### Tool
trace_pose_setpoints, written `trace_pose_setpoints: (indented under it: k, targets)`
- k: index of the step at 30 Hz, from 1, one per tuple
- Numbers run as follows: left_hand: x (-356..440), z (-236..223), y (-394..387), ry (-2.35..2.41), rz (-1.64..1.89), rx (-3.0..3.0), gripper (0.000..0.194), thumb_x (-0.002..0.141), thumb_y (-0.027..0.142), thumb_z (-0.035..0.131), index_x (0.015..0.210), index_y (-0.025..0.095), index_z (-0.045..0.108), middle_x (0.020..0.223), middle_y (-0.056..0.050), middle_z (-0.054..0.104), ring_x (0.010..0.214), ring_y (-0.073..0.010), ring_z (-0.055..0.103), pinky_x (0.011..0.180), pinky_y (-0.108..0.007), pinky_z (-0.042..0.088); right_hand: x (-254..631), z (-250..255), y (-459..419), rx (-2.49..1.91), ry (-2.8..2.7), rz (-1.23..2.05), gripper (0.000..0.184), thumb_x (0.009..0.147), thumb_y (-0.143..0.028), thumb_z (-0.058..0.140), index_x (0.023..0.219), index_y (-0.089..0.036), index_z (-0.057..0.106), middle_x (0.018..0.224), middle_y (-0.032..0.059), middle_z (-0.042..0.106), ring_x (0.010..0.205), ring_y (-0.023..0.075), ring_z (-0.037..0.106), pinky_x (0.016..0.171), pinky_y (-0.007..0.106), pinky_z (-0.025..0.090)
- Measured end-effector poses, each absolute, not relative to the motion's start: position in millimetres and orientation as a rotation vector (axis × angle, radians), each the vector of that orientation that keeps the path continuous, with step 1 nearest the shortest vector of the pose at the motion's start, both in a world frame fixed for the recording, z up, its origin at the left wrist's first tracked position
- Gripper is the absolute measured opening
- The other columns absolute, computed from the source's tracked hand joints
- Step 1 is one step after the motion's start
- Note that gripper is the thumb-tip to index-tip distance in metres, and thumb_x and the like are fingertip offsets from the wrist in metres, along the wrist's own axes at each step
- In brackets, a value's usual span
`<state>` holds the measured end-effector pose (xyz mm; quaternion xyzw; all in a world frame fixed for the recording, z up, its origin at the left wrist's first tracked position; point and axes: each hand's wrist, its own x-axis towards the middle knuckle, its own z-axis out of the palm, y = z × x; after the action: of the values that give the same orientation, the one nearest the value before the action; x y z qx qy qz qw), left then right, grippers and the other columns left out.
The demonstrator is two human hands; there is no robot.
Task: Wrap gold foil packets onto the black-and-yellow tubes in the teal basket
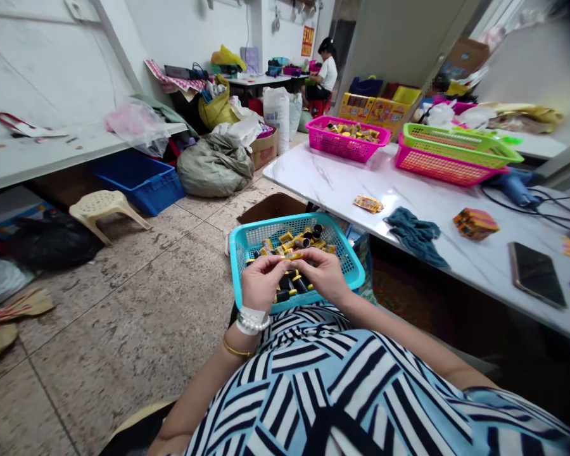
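Over the blue basket [359, 272], the left hand [261, 278] and right hand [323, 273] both pinched a small yellow strip [292, 256]. Its long axis ran crosswise, ends pointing toward the basket's left and right sides. Small black-and-yellow pieces [298, 282] lay inside the basket.

The bare left hand [261, 282] and bare right hand [323, 276] meet before the torso, thumbs and forefingers pinched, fingertips close together. The left forearm [206, 383] rises from the lower left, its wrist circled by a white band [255, 312], a bracelet of round pearly beads [253, 325] and a thin gold-coloured bangle [235, 348], while the unadorned right forearm [403, 329] slants in from the lower right.
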<state>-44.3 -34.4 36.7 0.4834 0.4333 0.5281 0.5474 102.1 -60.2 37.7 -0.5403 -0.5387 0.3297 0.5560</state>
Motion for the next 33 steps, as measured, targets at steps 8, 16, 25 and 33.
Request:
trace_pose_setpoints:
  k: [8,16,25,33]
  targets:
    - [-53,46,-25,0.958,1.209,0.973,0.032,0.069,0.041,0.080,0.076,0.016,0.061,0.041,0.008,0.050,0.032,-0.0059,0.041,0.035,-0.017,0.029,110,25,-26,-1.342,-1.366,1.064,0.053,0.088,-0.067,0.047,0.095,-0.020,0.072,0.074,0.0027,0.072,0.060,0.0144,0.063,0.058,0.026,0.050]
    - [-61,40,-8,0.931,1.027,0.736,0.044,0.055,0.034,0.089,0.086,0.012,0.065,0.046,0.006,0.055,0.033,-0.0045,0.043,0.033,-0.014,0.025,101,-21,-12,-1.703,-1.631,0.848,0.026,0.063,-0.040,0.084,0.066,-0.022,0.065,0.066,0.0061,0.070,0.077,0.0243,0.067,0.072,0.031,0.046]
    - [-66,27,4,0.869,0.965,0.549,0.027,0.068,0.023,0.081,0.080,0.012,0.060,0.061,0.003,0.061,0.034,-0.0002,0.040,0.030,-0.012,0.017,133,15,-34,-1.406,-1.337,1.092,0.042,0.075,-0.038,0.070,0.114,-0.020,0.067,0.098,0.0049,0.074,0.072,0.0161,0.069,0.070,0.033,0.056]
    - [-53,25,-3,0.759,0.899,0.454,0.024,0.071,0.017,0.079,0.079,0.012,0.057,0.061,0.005,0.056,0.036,0.0008,0.037,0.031,-0.010,0.021,125,37,-53,-1.056,-0.971,1.249,0.036,0.071,-0.039,0.079,0.104,-0.022,0.074,0.099,0.0043,0.076,0.080,0.0175,0.070,0.074,0.033,0.059]
